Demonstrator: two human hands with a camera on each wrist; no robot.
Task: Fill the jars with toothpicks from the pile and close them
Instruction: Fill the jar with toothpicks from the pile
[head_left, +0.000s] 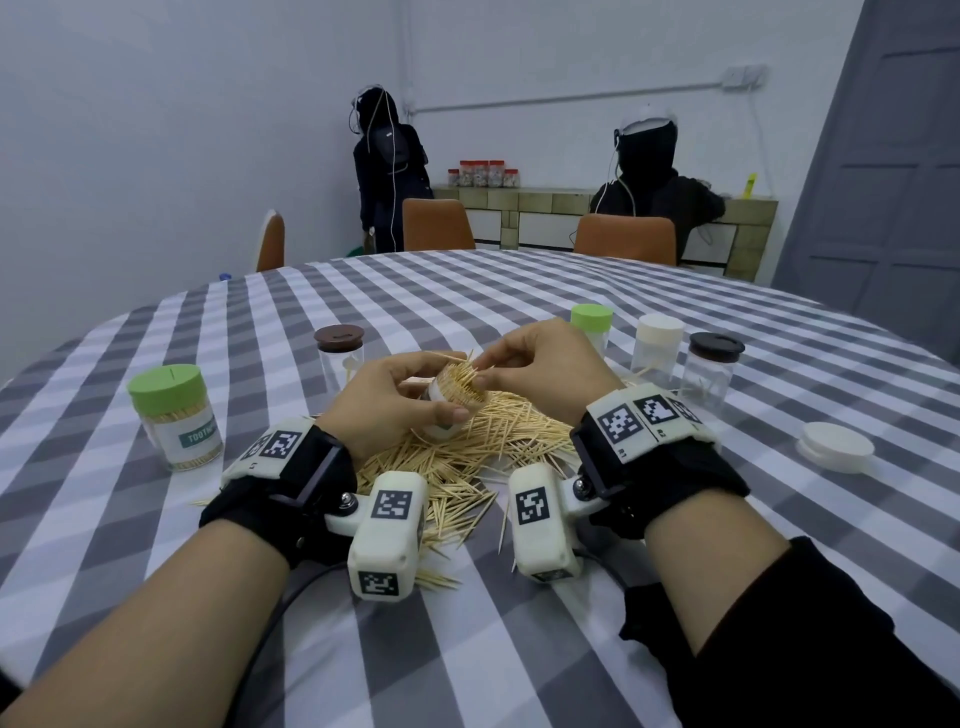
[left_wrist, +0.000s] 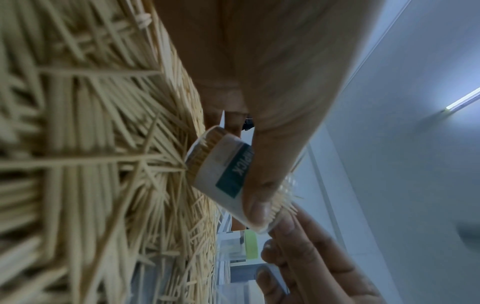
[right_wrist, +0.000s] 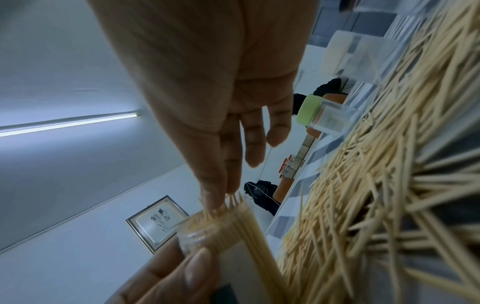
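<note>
My left hand grips an open clear jar with a teal label, tilted toward the right just above the toothpick pile. The jar is packed with toothpicks whose tips stick out of its mouth. My right hand pinches those tips with thumb and forefinger, its other fingers loose. The left wrist view shows the jar under my left thumb, right fingertips at its mouth. The right wrist view shows my right hand at the mouth of the jar beside the pile.
A filled green-lidded jar stands at the left and a brown-lidded jar behind the pile. At the right stand green-lidded, white-lidded and dark-lidded jars. A loose white lid lies at the far right. Two people are beyond the table.
</note>
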